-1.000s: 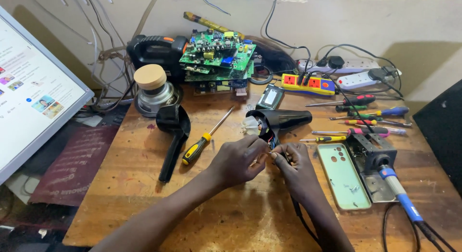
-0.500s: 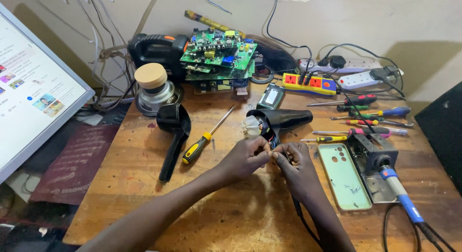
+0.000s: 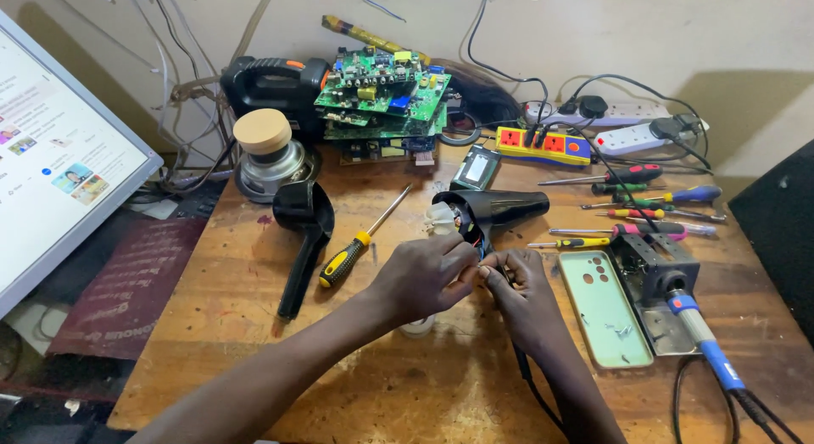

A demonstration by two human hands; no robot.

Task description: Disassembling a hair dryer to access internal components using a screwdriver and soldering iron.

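— Where are the hands?

— Both meet at the middle of the wooden table. The left hand comes in from the left, the right hand from below, and their fingertips touch just under the open end of the black hair dryer.

— How does the dryer lie?

— On its side, its long axis running left to right. The open end, with pale inner parts showing, points left toward the yellow-handled screwdriver; the narrow end points right toward the row of small screwdrivers. It lies just beyond the fingers, away from the person.

— And the fingers?

— Both hands are pinched narrow, thumbs against forefingers, on something small at the dryer's underside. It looks like thin wires, though they are too fine to make out surely. A black cord runs from there back toward the person, under the right wrist.

— Which hand is nearer the dryer?

— The left; its knuckles sit almost against the open end. The right is a little lower and to the right.

— What lies close by?

— A separate black handle shell to the left, a pale green phone case and a blue-handled soldering iron to the right.
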